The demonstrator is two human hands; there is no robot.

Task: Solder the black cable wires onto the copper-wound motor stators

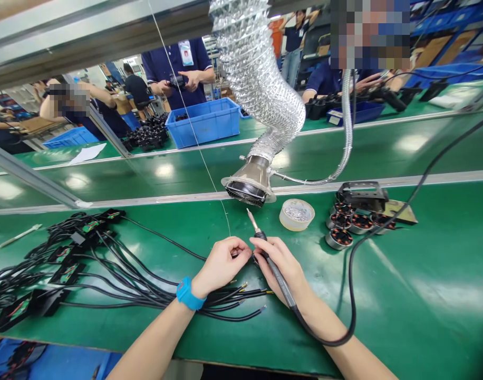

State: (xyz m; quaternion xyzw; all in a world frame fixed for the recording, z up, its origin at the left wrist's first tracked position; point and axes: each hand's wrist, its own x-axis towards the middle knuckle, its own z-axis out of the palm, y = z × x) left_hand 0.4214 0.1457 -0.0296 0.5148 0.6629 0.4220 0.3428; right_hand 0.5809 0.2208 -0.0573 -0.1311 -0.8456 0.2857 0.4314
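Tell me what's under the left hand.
Black cables with bared tips fan out just below the left hand, over the green bench surface. The palm hides the bench directly beneath it, and whatever its fingers pinch cannot be seen.

Green conveyor workbenches (384, 142) with aluminium rails (443, 176) run side by side.

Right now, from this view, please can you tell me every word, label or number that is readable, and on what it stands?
Nothing can be read here. The ID badge on the co-worker is too small and blurred to read. Any markings on the small circuit boards on the black cables are also too small to read.
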